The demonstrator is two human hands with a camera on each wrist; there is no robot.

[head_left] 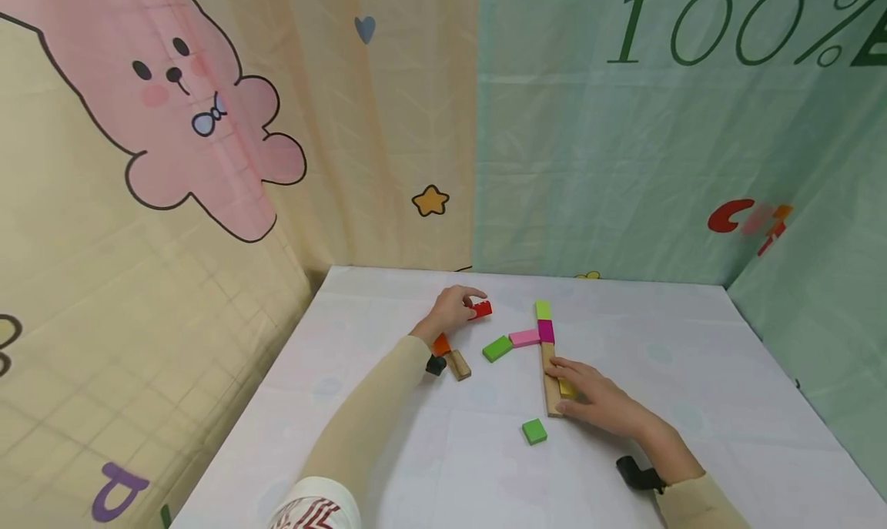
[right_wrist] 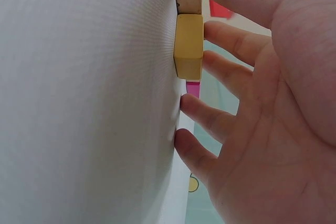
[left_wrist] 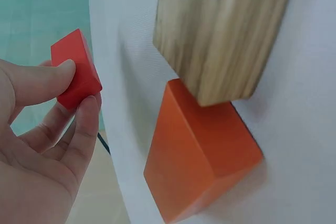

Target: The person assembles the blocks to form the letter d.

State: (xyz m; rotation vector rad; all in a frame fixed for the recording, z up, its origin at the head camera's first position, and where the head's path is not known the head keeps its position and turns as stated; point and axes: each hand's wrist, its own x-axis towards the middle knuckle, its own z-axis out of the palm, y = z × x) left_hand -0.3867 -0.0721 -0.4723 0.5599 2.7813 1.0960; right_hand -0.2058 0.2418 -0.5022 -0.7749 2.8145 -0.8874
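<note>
Nearest of all, right of the long wooden block (head_left: 550, 396) and toward the person, a black device (head_left: 639, 475) is worn on the right wrist, beside a beige sleeve (head_left: 700, 504). A small green square block (head_left: 534, 431) lies on the white table (head_left: 450, 452), just short of the long wooden block's near end and a little left. The right hand (head_left: 601, 396) lies along the right side of that long block, fingers spread and fairly straight, fingertips touching about its upper half and thumb by its near end; the yellow block (head_left: 567, 389) sits against that same side, partly under the hand. Well left of the long block, a short wooden block (head_left: 459, 365) lies with an orange block (head_left: 440, 346) at its far end. Closer on the left are a green oblong block (head_left: 497, 349) and a pink block (head_left: 524, 338), the pink one reaching toward the long block's far end. There a magenta block (head_left: 546, 331) continues the line, then a lime block (head_left: 543, 310). Farther left and beyond the long block, the left hand (head_left: 453, 309) pinches a red block (head_left: 481, 310) between thumb and fingers. Behind everything hang printed curtains (head_left: 589, 167).
</note>
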